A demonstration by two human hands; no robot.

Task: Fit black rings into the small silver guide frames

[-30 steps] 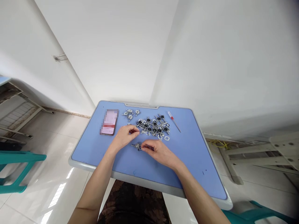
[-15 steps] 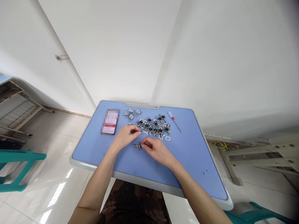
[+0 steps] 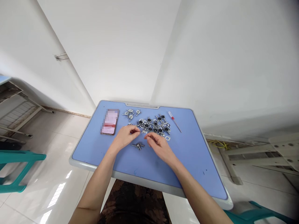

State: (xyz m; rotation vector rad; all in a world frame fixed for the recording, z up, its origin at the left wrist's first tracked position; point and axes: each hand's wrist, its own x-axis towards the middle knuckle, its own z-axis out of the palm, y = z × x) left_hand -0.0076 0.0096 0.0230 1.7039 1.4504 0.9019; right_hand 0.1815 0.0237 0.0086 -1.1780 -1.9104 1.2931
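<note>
On the blue table (image 3: 93, 152), one metal part (image 3: 138, 145) is lying by itself on the near side of the hands, just below the gap between them, with its prongs sticking out. Left hand (image 3: 125, 136) is hovering to the far left of it, thumb and fingertips almost meeting, and honestly I can't tell if they're pinching anything. Right hand (image 3: 161, 147) is hanging out to the right of the part, fingers curling in toward the thumb, and I can't tell whether that one's gripping something tiny either. Just past the hands, a messy pile (image 3: 155, 124) of black-capped metal bits is sitting there, with a flat plate (image 3: 167, 138) lying at its near right edge. A smaller cluster (image 3: 129, 113) is resting far left of the pile, the phone (image 3: 109, 122) is lying left of that, and a thin tool (image 3: 174, 121) with a red band is slanting on the right.
</note>
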